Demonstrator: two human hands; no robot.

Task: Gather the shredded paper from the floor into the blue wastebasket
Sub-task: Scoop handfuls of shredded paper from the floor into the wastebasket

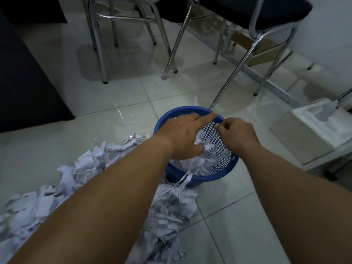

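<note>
Left hand (181, 136) flat and spread over my blue wastebasket (192, 179), pressing shredded paper (192, 164) | right hand (235, 133) pinched shut at the rim | big pile (80, 187) on floor (228, 216), just left of it

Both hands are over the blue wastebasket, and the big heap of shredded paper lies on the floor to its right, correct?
Not quite. The head view shows both hands over the blue wastebasket, but the heap of shredded paper lies on the floor to its left, not its right.
</note>
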